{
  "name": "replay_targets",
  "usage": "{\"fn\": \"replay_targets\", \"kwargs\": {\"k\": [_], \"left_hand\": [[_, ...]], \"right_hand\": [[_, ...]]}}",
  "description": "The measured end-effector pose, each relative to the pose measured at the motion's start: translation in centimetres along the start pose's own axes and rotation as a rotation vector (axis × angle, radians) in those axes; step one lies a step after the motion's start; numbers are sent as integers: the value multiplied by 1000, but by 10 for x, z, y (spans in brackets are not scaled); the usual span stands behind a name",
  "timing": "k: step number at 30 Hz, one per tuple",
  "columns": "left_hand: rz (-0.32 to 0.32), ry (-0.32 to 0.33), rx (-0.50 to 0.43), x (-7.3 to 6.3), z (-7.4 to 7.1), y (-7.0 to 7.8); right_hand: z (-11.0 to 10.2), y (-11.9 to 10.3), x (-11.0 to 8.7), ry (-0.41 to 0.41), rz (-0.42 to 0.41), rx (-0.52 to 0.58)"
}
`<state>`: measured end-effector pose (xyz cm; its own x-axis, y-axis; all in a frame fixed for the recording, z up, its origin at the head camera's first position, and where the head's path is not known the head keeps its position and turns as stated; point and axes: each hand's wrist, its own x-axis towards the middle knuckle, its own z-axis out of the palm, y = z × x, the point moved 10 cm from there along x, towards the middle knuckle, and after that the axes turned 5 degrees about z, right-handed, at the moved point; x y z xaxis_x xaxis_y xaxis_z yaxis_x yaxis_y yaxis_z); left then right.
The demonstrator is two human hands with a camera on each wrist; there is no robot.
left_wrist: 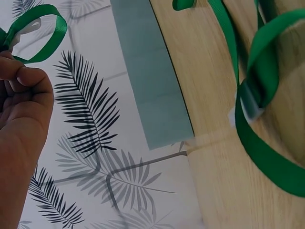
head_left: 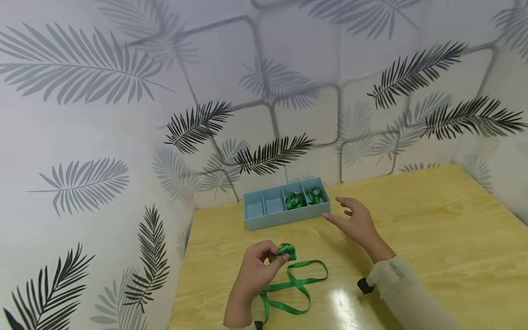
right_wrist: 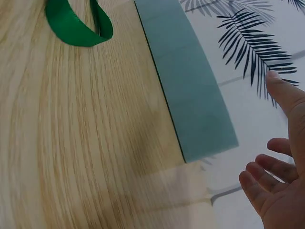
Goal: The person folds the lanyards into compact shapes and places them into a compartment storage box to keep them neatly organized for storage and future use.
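My left hand (head_left: 256,270) pinches a folded loop of green ribbon (head_left: 287,250) between thumb and fingers, above the table's front left part. In the left wrist view the ribbon loop (left_wrist: 58,36) stands out past the curled fingers. A long loose length of green ribbon (head_left: 294,312) trails in bends beside and below that hand. My right hand (head_left: 358,224) holds nothing; its thumb and fingers are spread near the right end of a blue-grey divided box (head_left: 288,218). Coiled green ribbon (head_left: 294,200) lies in the box's two right-hand compartments, while its two left-hand ones hold nothing.
The box stands toward the back of a wood-grain table (head_left: 445,220), near a wall (head_left: 297,123) printed with dark and grey leaves. Another wall face rises along the table's left side. A dark strap piece (head_left: 365,286) sits at the right sleeve cuff.
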<state>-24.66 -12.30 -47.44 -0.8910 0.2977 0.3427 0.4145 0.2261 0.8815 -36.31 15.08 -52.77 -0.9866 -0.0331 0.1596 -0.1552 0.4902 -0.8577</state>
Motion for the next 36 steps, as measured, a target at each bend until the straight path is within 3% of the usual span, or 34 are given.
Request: {"fn": "replay_targets", "kwargs": {"k": [7, 15, 19, 27, 36], "left_hand": [[-3, -13, -12, 1, 7, -2], [3, -13, -56, 0, 16, -4], [-25, -4, -60, -2, 17, -10], [-106, 35, -132, -9, 18, -20], [-178, 100, -86, -9, 14, -30]], "right_hand": [[16, 3, 27, -33, 18, -85], [31, 8, 51, -130, 55, -178], [44, 11, 59, -151, 73, -153], [67, 16, 65, -156, 98, -113], [70, 15, 64, -134, 84, -142]]}}
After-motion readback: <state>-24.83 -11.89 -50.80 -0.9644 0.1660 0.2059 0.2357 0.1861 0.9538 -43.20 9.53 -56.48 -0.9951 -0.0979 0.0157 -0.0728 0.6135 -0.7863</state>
